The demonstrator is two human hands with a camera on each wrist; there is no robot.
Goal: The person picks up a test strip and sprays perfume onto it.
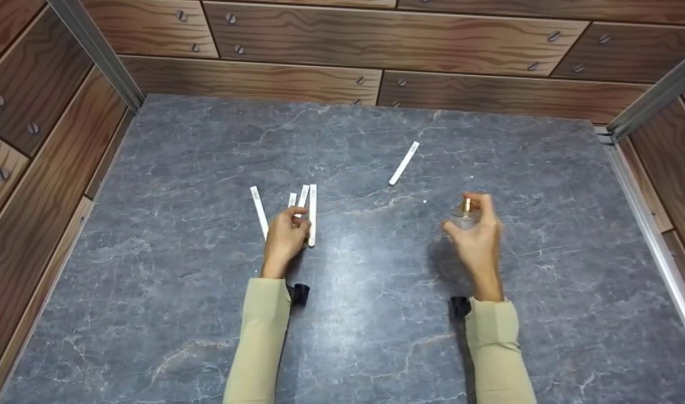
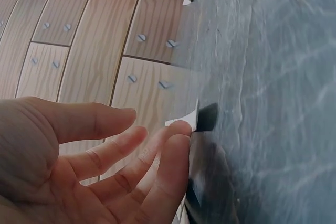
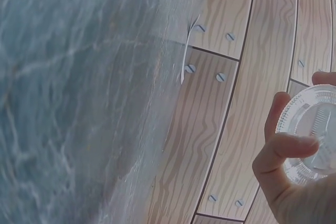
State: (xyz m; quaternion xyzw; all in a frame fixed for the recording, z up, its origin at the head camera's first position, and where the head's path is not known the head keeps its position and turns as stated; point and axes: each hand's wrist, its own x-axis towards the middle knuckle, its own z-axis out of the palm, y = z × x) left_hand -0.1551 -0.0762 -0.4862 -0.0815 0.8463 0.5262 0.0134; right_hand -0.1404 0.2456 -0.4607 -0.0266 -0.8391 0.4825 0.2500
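My right hand [image 1: 480, 241] grips a clear round glass perfume bottle [image 3: 321, 121] with a gold spray top [image 1: 466, 206], held above the table. The index finger lies on the top; thumb and other fingers wrap the glass. On the left, my left hand [image 1: 285, 238] hovers low over several white paper test strips with small dark print. One strip [image 1: 313, 216] lies just right of its fingers, another [image 1: 259, 210] to its left, and two [image 1: 304, 193] stick out beyond the fingertips. In the left wrist view, the thumb stands apart from the loosely bent fingers, whose tips are near a white strip end [image 2: 184, 120].
A single white strip [image 1: 404, 163] lies farther back, between the hands. Tiny white specks dot the grey marbled table [image 1: 365, 314]. Wood-patterned walls [image 1: 320, 39] close off the back and sides. A black wrist camera sits on each sleeve.
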